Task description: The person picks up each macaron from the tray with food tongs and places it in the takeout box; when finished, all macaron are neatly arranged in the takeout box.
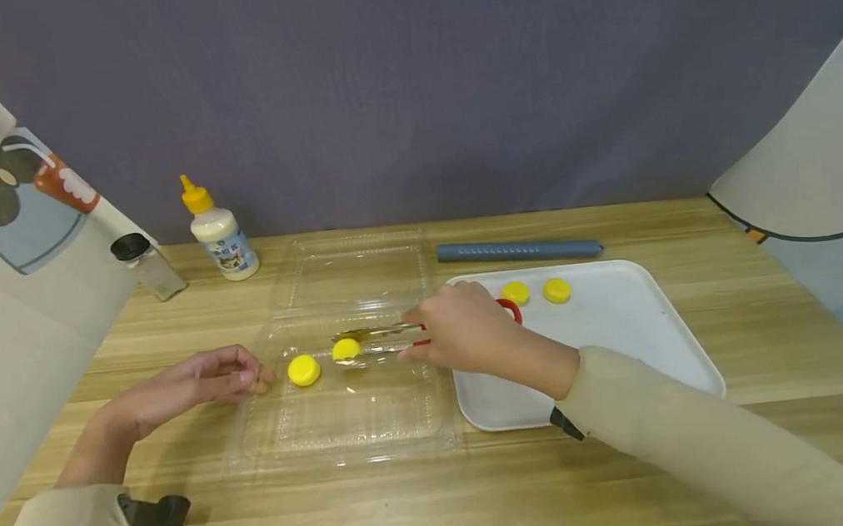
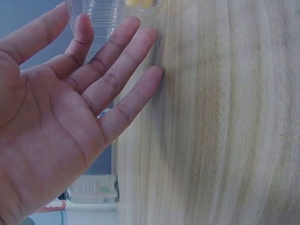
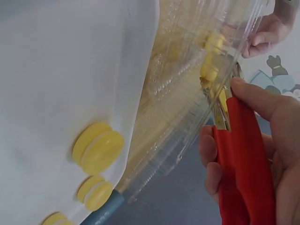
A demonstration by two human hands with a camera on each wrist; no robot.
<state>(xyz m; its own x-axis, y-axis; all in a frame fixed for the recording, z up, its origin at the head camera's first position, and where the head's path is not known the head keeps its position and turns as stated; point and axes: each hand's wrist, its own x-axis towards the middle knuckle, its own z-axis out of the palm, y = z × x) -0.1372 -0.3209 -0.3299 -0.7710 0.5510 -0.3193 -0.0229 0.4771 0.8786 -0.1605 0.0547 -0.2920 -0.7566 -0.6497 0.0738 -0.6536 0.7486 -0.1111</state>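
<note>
My right hand (image 1: 468, 330) grips red-handled metal tongs (image 3: 246, 164) over the clear hinged plastic box (image 1: 361, 435). Between the tong tips is a yellow macaron (image 1: 346, 350), inside the box's near half; whether it touches the bottom I cannot tell. Another yellow macaron (image 1: 304, 370) sits just left of it in the box. At the box's left rim, my left hand (image 1: 199, 383) pinches the edge between thumb and index finger, its other fingers extended in the left wrist view. More macarons (image 3: 98, 147) with a pale middle band lie on the white tray (image 1: 624, 345).
Behind the box stand a squeeze bottle (image 1: 227, 242) with a yellow nozzle and a small clear jar (image 1: 157, 273) with a black lid. A long blue-grey box (image 1: 518, 250) lies behind the tray. A dark fabric panel (image 1: 422, 96) closes off the table's back.
</note>
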